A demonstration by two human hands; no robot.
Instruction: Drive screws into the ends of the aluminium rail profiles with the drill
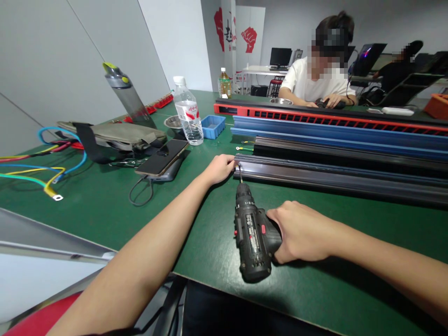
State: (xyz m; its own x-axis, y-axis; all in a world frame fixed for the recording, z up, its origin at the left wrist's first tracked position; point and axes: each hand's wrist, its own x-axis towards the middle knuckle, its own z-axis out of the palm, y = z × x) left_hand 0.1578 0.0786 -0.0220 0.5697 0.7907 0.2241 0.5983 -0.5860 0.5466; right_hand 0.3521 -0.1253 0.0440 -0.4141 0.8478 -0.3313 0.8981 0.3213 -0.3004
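My right hand (301, 231) is wrapped round the handle of a black cordless drill (255, 233). The drill points away from me, its bit meeting the near end of a long dark metal profile (315, 179) that lies across the green table. At that same left end, my left hand (221, 169) grips the profile's edge, fingers bent against it; the fingertips are partly hidden. A small screw or hole seems to be at the bit's tip, too small to tell which. Behind it lies another black profile (332, 151) with ring-terminal wires (244, 149) at its end.
Farther back run a blue profile (332, 132) and a red slotted strip (297, 114). To the left are a phone (163, 158), a water bottle (189, 112), a blue tray (213, 127), a grey pouch (119, 136) and cables (52, 186). A co-worker (318, 79) sits opposite.
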